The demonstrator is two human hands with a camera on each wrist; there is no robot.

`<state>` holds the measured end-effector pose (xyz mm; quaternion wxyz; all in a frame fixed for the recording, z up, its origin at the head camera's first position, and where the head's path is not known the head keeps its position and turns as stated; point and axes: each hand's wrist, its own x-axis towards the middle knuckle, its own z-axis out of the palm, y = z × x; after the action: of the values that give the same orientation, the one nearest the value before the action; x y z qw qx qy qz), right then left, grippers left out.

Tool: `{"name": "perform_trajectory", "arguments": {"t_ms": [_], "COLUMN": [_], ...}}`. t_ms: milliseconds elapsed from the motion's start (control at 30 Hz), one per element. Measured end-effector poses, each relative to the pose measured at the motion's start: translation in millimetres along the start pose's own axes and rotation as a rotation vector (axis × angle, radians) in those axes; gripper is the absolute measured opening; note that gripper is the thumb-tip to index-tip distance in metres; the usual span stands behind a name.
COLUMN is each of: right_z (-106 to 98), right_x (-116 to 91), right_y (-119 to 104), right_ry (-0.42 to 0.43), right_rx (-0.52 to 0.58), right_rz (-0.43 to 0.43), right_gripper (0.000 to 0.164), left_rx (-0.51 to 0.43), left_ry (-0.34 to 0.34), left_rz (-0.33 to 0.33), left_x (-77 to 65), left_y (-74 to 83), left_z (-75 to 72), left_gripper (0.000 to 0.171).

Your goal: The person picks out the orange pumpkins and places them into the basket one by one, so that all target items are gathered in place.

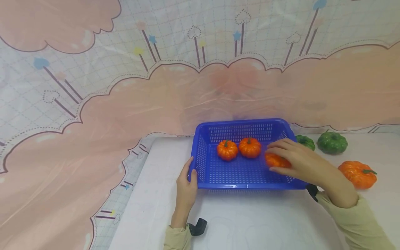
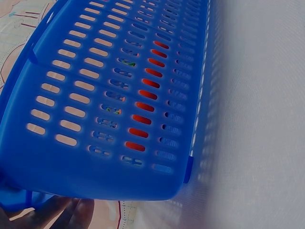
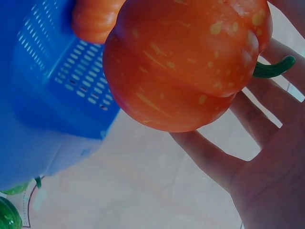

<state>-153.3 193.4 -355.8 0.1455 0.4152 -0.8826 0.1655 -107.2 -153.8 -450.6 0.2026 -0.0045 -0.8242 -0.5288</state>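
A blue plastic basket (image 1: 247,185) with slotted walls stands on the white table. My left hand (image 1: 186,185) holds its left side near the front corner; in the left wrist view, fingers (image 2: 78,214) show at the basket's edge. Over the basket's right part, my right hand (image 1: 295,161) grips a small orange pumpkin (image 1: 275,160). Seen from the right wrist, this pumpkin (image 3: 186,62) has yellow flecks and a green stem, with the fingers spread around it. Inside the basket sit two more orange pumpkins, one at left (image 1: 227,150) and one near the middle (image 1: 249,147).
Right of the basket, an orange pumpkin (image 1: 357,174) lies on its side on the table. Behind it are a green pumpkin (image 1: 332,142) and another green one (image 1: 305,142), partly hidden by the basket and right hand. A patterned cloth (image 1: 131,104) hangs behind the table.
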Motion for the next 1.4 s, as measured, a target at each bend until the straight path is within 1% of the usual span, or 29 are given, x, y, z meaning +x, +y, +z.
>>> {"name": "perform_trajectory", "arguments": {"t_ms": [133,300,700,900,1400], "right_z": [2.9,5.4,10.8,14.4,21.2], "right_x": [4.8,10.7,23.5,28.2,39.1], "right_y": [-0.3,-1.1,-4.7,-5.4,-7.3], "right_ry": [-0.011,-0.007,-0.045,-0.046,-0.064], "right_rx": [0.009,0.005,0.035,0.044,0.083], "right_rz": [0.01,-0.001,0.026,0.012,0.002], "right_gripper": [0.042,0.043,0.044,0.046,0.045], "left_rx": [0.002,-0.002,-0.005,0.0,0.008], "left_ry": [0.003,0.001,-0.001,-0.002,-0.003], "left_rz": [-0.008,-0.008,-0.013,-0.018,-0.006], "left_x": [-0.3,-0.2,-0.6,-0.9,-0.1], "left_y": [0.6,1.7,-1.8,-2.3,-2.0], "left_z": [-0.1,-0.9,-1.2,-0.8,-0.9], "left_gripper": [0.043,0.043,0.043,0.043,0.043]}}
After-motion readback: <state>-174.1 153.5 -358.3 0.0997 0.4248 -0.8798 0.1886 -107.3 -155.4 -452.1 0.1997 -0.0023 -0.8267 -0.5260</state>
